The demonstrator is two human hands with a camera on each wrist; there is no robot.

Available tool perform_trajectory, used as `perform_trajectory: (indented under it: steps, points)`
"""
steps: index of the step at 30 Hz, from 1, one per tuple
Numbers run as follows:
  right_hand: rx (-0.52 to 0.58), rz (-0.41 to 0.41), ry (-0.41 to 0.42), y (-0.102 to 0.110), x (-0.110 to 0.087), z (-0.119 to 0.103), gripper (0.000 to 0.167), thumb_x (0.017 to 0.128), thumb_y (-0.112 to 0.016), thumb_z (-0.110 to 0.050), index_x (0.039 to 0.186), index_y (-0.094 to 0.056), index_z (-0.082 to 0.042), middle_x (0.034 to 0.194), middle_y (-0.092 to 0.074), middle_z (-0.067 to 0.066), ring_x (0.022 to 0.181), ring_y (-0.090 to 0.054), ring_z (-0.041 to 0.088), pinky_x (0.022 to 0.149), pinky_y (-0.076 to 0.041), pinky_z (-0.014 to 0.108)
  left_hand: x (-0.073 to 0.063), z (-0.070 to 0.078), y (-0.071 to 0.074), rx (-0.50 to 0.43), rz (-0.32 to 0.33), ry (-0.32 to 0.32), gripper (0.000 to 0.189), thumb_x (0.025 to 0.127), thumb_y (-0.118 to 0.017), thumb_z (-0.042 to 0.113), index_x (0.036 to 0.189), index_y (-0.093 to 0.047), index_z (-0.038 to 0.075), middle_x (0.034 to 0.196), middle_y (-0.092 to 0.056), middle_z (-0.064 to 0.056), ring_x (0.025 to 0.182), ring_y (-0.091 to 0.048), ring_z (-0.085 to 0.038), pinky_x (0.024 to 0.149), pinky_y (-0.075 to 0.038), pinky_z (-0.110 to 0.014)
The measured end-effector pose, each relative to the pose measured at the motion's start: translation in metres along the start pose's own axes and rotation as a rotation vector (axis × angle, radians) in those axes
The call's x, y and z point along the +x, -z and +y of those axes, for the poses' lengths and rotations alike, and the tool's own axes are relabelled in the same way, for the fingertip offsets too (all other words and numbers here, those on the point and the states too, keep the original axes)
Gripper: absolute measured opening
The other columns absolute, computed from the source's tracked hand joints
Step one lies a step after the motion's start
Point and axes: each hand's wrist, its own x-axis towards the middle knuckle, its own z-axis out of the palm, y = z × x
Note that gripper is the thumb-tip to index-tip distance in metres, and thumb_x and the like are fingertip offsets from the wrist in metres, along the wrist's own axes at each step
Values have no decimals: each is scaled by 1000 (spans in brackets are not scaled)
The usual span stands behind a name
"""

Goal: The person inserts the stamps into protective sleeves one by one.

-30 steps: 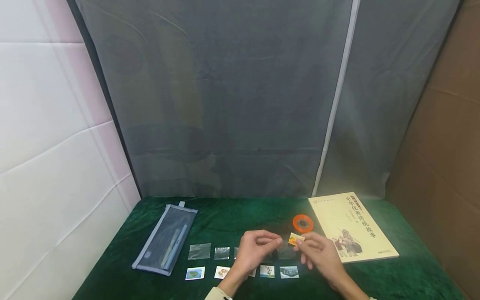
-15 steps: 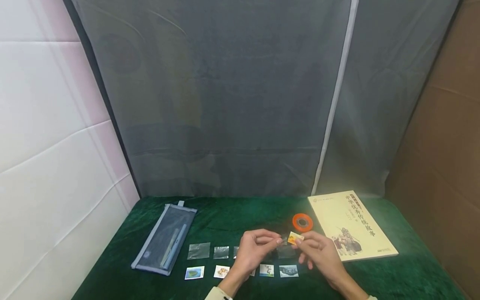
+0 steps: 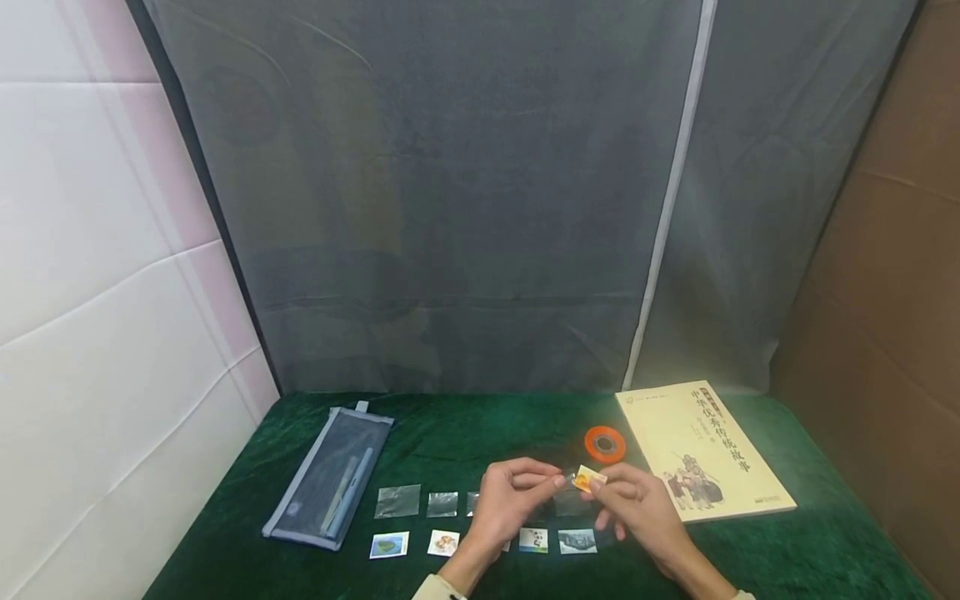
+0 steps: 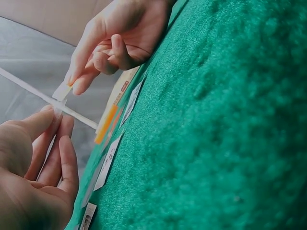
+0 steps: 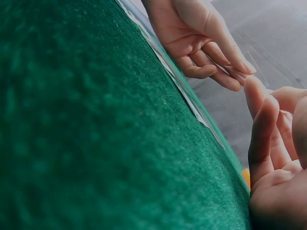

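Observation:
My left hand [image 3: 510, 498] pinches a small clear plastic sleeve [image 4: 58, 109] between thumb and forefinger. Facing it, my right hand [image 3: 639, 504] pinches a small yellow-orange stamp [image 3: 589, 478] by its right edge. The stamp's left edge is right at the sleeve, above the cloth. In the left wrist view the stamp [image 4: 62, 91] and sleeve overlap at the fingertips. Below the hands lies a row of stamps, among them a grey one [image 3: 577, 542] and one with a panda [image 3: 533, 540]. My left hand and wrist hide part of that row.
Several clear sleeves [image 3: 398, 502] lie in a row behind the stamps on the green cloth [image 3: 465, 425]. A mesh zip pouch [image 3: 330, 479] with pens inside is at left. An orange ring-shaped roll [image 3: 604, 444] sits behind the right hand, beside a pale yellow book [image 3: 705, 450].
The stamp in my right hand has shifted slightly left and tilted, its edge now meeting the sleeve. My left hand has stayed almost still.

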Motion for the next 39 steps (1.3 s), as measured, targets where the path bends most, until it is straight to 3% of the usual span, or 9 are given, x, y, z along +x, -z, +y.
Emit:
perform_trajectory:
  steps: [8, 17, 26, 34, 39]
  points:
    - [-5, -48, 7, 0, 1, 2, 25, 105, -73, -20, 115, -67, 2, 101, -84, 16, 65, -77, 22, 50, -54, 29, -1, -1, -1, -33, -14, 1, 19, 91, -89, 29, 103, -85, 14, 93, -85, 1, 91, -80, -11, 77, -59, -23]
    - [-84, -83, -9, 2, 2, 5, 25, 104, -74, -24, 114, -71, -2, 100, -84, 11, 66, -75, 20, 53, -54, 28, -3, -1, -2, -23, -38, -14, 17, 90, -90, 33, 99, -86, 18, 92, -85, 0, 89, -80, -11, 77, -59, -24]
    - [-78, -63, -22, 0, 2, 4, 23, 104, -75, -28, 111, -74, -6, 91, -83, 10, 55, -64, 10, 49, -48, 25, -2, -2, -4, -33, -56, 0, 18, 91, -89, 33, 99, -85, 17, 91, -85, -1, 84, -79, -12, 71, -60, -25]
    - [-76, -44, -46, 1, 3, 4, 28, 108, -70, -31, 117, -72, -5, 95, -81, 16, 57, -63, 10, 50, -49, 24, -2, -2, -5, -56, -34, -12, 19, 92, -88, 30, 101, -84, 13, 93, -85, -4, 87, -81, -23, 71, -62, -27]
    - [-73, -41, -45, 2, 3, 4, 27, 107, -71, -31, 114, -72, -5, 95, -81, 16, 57, -60, 8, 51, -48, 24, -3, -1, -5, -68, -41, -2, 22, 92, -88, 31, 101, -84, 12, 93, -85, -5, 86, -82, -23, 71, -63, -29]
